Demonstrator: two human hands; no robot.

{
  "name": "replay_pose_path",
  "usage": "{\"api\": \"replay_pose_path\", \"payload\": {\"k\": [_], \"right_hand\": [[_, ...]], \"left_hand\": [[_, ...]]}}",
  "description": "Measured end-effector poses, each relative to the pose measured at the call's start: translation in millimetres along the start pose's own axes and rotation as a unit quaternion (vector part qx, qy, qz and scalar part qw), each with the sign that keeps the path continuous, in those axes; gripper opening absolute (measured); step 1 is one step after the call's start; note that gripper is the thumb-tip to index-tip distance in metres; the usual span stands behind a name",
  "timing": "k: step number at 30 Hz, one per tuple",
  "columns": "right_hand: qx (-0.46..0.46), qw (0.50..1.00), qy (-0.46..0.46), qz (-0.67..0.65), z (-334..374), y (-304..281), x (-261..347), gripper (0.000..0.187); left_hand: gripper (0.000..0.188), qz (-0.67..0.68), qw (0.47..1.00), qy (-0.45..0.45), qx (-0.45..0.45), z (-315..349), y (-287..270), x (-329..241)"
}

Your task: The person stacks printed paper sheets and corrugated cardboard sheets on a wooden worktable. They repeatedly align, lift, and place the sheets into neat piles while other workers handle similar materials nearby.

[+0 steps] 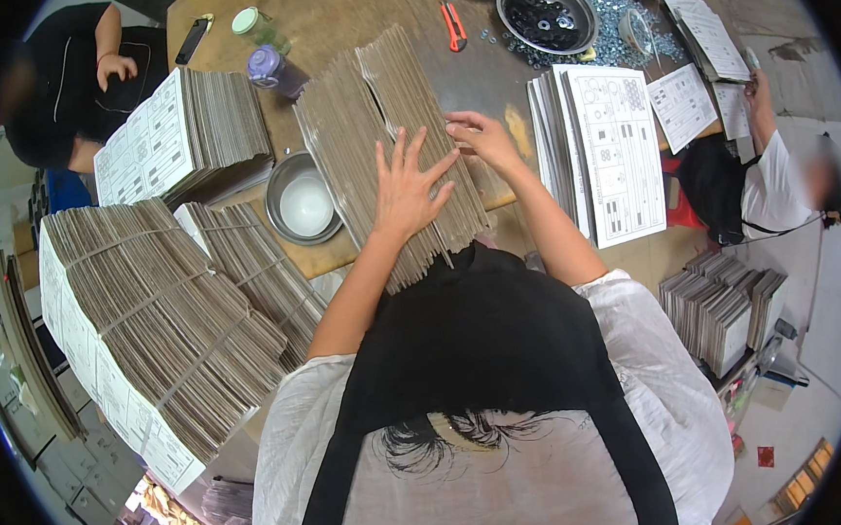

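A long stack of brown cardboard sheets [344, 141] stands on edge in front of me, its near end against my black apron. A narrow gap parts the sheets toward the far end. My left hand [409, 190] lies flat on top of the stack with its fingers spread. At the stack's right edge is my right hand [486, 143], its fingers slightly bent and apart, the fingertips at the outer sheets. Whether those fingertips grip a sheet is hard to see. The two hands are close together, thumb side of the right near the left fingers.
Strapped cardboard bundles [150, 301] fill the left; another stack [225, 120] lies beyond. A metal bowl [306, 200] sits beside my stack. Printed sheets [613, 151] stand at right. Farther off are a red cutter [453, 26], bottles [270, 66] and a pan of black rings [548, 15]. Two people sit nearby.
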State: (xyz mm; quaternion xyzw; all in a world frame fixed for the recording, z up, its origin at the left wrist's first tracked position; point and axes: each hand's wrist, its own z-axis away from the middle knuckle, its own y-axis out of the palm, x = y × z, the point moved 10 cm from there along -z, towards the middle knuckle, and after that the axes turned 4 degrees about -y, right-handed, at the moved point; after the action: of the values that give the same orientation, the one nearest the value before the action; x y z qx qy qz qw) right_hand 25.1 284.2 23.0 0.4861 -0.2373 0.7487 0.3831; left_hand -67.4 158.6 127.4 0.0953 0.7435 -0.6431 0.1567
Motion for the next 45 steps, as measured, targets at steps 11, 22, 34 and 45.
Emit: {"api": "replay_pose_path", "payload": {"k": [11,22,34,45], "right_hand": [[-0.041,0.995,-0.068,0.057,-8.1,-9.7,16.2,0.053],[-0.045,0.991,-0.113,0.047,-20.5,-20.6,3.0,0.057],[-0.085,0.939,-0.220,0.252,2.4,-16.5,46.5,0.041],[-0.025,0.956,-0.207,0.208,-12.9,-19.8,36.1,0.050]], "left_hand": [[0.049,0.005,1.000,-0.016,-0.009,-0.7,7.0,-0.3],[0.050,0.004,1.000,-0.019,-0.013,-4.4,4.4,-4.0],[0.045,-0.013,0.999,-0.041,-0.015,-8.9,0.6,-5.3],[0.052,-0.006,0.999,-0.048,-0.020,-7.4,-1.7,-2.2]]}}
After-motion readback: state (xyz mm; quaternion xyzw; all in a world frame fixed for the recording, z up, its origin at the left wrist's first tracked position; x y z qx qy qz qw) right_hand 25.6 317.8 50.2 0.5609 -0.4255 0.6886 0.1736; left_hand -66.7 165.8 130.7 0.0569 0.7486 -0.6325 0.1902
